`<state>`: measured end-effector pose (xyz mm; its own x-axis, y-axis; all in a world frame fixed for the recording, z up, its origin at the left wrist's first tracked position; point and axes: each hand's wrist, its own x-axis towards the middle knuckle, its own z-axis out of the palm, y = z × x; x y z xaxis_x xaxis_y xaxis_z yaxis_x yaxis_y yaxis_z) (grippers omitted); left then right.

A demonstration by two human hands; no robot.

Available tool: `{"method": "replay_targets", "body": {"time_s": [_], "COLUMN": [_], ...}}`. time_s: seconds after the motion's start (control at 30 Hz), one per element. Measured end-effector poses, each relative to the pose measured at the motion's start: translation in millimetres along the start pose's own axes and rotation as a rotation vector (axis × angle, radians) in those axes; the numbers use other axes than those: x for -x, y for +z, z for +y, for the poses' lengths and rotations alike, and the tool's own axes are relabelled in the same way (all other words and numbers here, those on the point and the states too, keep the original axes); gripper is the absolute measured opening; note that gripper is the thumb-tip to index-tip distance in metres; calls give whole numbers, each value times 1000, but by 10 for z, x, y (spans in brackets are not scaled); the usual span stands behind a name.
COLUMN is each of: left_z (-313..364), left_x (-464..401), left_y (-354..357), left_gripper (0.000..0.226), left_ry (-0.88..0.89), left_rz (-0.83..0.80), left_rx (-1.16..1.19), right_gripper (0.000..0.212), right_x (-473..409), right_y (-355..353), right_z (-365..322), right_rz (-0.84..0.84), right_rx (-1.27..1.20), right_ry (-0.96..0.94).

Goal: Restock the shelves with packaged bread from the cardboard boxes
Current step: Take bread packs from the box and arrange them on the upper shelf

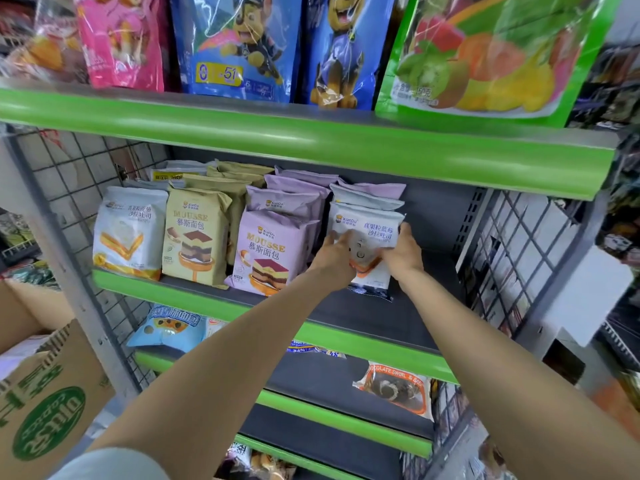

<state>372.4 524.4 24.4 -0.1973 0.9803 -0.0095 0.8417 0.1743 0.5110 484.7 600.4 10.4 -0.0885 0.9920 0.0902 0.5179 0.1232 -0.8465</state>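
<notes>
White bread packet (372, 233), blue print: upright on the middle shelf (398, 323), at the right end of the front row, held between both hands. More white and lilac packets stand directly behind it.
Left hand (334, 258): fingers curled round the packet's left edge and lower front, gripping it.
Right hand (403, 252): fingers wrapped round the packet's right edge, thumb side toward the front.
Lilac mousse bread packet (268, 252): upright, just left of the held packet, with a file of lilac packets behind.
Tan mousse bread packet (195, 237): upright, next to the left, tan packets behind it.
White packet with orange print (128, 230): upright at the row's left end.
Cardboard box (45, 403), green print: lower left, beside the shelving.
Upper shelf: pink bag (121, 39), two blue cartoon-dog bags (239, 46), green fruit bag (485, 53).
Lower shelves: pale blue packet (169, 325) at left, chocolate swirl bread packet (396, 389) lying at right.
</notes>
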Motion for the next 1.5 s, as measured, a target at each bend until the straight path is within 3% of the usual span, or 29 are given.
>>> {"method": "replay_targets", "body": {"time_s": [0.2,0.3,0.5,0.73,1.0,1.17,1.37,1.5], "left_z": [67,97,43,-761,-2431,-3637,-5121,-5897], "left_x": [3,54,390,1043,1870,2455,2704,2717], "left_y": [-12,-62,-402,-1034,-1595,-1787,-1921,-1916], "left_gripper": [75,67,32,13,14,21,28,44], "left_ry": [-67,-41,108,-20,-435,-653,-880,-903], "left_rz": [17,53,324,501,638,625,432,219], "left_rx": [26,42,225,404,451,254,181,97], "right_gripper": [63,76,39,19,14,17,30,41], "right_x": [22,156,535,1093,1944,2500,2898,2959], "right_y": [-31,-49,-123,339,1919,3195,4755,5662], "right_z": [-48,-106,-451,-1211,-1817,-2090,-2320,-2301], "right_rz": [-82,31,152,-202,-627,-813,-898,-990], "right_rx": [153,142,61,-135,-123,-3,222,428], "right_ry": [17,-7,-282,-483,-608,-602,-506,-345]}}
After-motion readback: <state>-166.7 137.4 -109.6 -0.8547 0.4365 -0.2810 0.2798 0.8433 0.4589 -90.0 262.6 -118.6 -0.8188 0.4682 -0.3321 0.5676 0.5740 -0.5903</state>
